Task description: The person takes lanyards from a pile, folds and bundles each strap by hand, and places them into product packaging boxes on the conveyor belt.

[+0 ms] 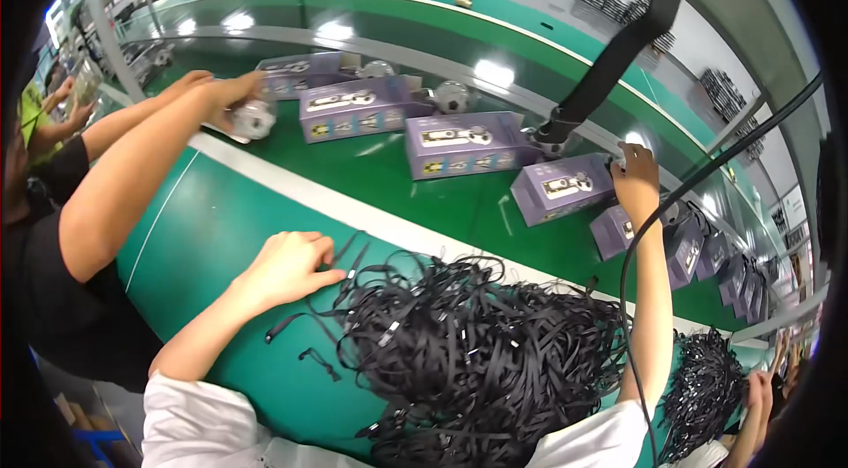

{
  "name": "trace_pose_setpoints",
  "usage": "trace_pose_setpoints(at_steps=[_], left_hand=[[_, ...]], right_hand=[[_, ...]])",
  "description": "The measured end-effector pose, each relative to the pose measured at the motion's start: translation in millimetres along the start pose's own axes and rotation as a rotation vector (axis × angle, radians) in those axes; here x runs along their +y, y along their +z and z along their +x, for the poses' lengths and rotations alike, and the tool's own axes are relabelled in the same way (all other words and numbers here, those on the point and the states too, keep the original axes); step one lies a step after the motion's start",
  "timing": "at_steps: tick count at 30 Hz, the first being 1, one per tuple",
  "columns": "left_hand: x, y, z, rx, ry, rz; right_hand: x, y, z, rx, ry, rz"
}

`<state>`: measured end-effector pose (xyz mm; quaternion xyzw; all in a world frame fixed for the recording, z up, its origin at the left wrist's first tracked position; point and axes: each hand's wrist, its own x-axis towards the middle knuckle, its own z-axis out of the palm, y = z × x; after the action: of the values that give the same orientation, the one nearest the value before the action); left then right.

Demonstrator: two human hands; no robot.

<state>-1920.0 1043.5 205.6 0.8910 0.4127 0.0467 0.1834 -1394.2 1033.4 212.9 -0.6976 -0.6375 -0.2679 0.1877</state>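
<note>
Beside a big tangle of black lanyards (495, 335), my left hand (291, 267) rests low over the green table. Its fingers are curled and its thumb stands apart, the tip near a thin strap. My right hand (638, 177) reaches across to the right end of a purple printed box (563, 188). Its fingers are bent round something at that end, which the hand itself mostly hides. To the left lies another purple box (464, 146), and a clear ball with a football pattern (452, 97) shows at the open end of the box behind.
A co-worker's arms (132, 159) at left hold another clear ball (253, 119). Several purple boxes (685, 254) continue along the green belt (353, 169) to the right. A black cable (625, 291) hangs across my right arm. A second lanyard pile (702, 388) lies at far right.
</note>
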Motion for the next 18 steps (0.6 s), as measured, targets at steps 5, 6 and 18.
trace_pose_setpoints(at_steps=[5,6,18], left_hand=[[-16,17,-5,0.085,0.04,-0.009],[-13,13,-6,0.085,0.028,-0.027],[-3,-42,36,0.071,0.173,-0.908]], right_hand=[[-116,-76,-27,-0.109,-0.192,0.281],[-141,-83,-35,-0.153,-0.198,0.324],[-349,-99,-54,-0.451,0.161,1.162]])
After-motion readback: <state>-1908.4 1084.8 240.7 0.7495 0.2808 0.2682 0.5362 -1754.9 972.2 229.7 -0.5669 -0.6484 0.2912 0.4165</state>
